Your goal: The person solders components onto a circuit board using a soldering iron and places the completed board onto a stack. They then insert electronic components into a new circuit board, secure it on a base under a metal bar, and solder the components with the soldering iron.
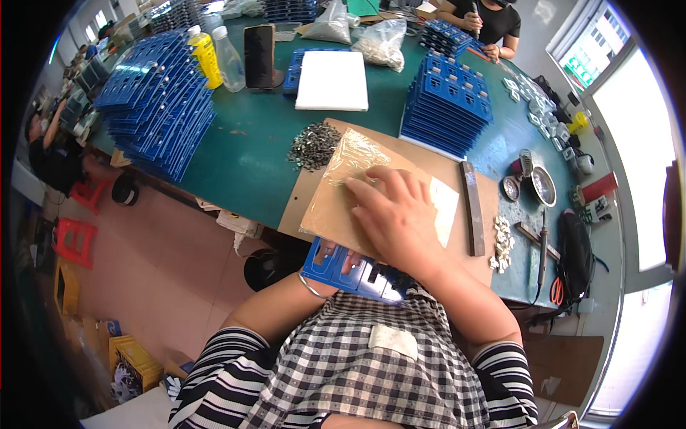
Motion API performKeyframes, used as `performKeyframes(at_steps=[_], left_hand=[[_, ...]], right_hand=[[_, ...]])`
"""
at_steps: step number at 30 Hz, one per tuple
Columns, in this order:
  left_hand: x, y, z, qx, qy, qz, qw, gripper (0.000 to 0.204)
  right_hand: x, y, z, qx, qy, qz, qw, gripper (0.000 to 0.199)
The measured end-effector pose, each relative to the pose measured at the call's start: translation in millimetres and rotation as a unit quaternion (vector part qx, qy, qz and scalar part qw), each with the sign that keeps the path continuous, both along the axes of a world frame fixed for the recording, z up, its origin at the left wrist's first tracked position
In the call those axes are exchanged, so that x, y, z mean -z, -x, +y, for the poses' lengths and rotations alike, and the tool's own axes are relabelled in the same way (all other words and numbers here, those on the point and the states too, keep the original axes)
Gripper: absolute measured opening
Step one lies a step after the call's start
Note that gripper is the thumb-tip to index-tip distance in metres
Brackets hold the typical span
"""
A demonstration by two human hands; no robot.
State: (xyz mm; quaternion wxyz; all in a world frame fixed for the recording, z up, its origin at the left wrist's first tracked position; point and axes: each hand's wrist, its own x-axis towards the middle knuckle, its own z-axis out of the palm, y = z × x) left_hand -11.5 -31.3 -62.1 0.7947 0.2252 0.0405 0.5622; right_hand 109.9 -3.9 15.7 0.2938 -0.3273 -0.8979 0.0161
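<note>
My left hand (pixel 350 262) grips a blue plastic panel (pixel 325 259) from underneath, close to my apron. Parts of that hand show through the panel's openings; the rest is hidden. Small dark pieces sit along the panel's right side. Above it, my right hand (pixel 400 218) rests on a brown cardboard sheet (pixel 325 211) with fingers spread, and I see nothing in its grasp. Crinkled clear film (pixel 361 150) covers the sheet's far part. A pile of small metal clips (pixel 313 146) lies at the sheet's left, and a dark bar (pixel 471 207) lies to its right.
Stacks of blue panels (pixel 153 100) (pixel 446 107) stand left and right on the green table (pixel 250 136). A phone (pixel 259 57), bottles (pixel 227 61) and a white board (pixel 332 80) lie farther back. Right are white pieces (pixel 502 245), a soldering iron (pixel 543 247) and a metal bowl (pixel 543 186). Another person (pixel 496 28) works opposite.
</note>
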Motion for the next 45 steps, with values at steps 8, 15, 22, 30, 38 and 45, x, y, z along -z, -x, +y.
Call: performKeyframes(at_steps=[8, 15, 22, 30, 38, 45], left_hand=[[-14.1, 7.2, 29.5, 0.05, -0.011, 0.056, 0.997, 0.046], [-82.9, 3.7, 64.8, 0.019, -0.164, 0.389, 0.907, 0.052], [-93.2, -23.6, 84.7, 0.159, -0.2, 0.492, 0.832, 0.056], [-58.0, -80.8, 41.5, 0.024, -0.375, 0.726, 0.576, 0.047], [-19.7, -62.1, 12.1, -0.058, -0.487, 0.764, 0.419, 0.045], [5.0, -55.9, 40.1, -0.127, -0.509, 0.772, 0.358, 0.042]], right_hand=[[21.5, 4.6, 6.3, 0.068, -0.052, 0.112, 0.99, 0.04], [54.2, 2.1, 62.1, 0.034, -0.173, 0.434, 0.884, 0.046], [128.4, -16.7, 82.1, 0.145, -0.134, 0.557, 0.807, 0.049], [153.5, -95.1, -94.3, 0.058, 0.264, 0.654, 0.706, 0.076], [77.9, -122.2, -141.6, -0.057, 0.603, 0.57, 0.556, 0.08], [84.7, -121.1, -100.1, 0.059, 0.714, 0.494, 0.492, 0.044]])
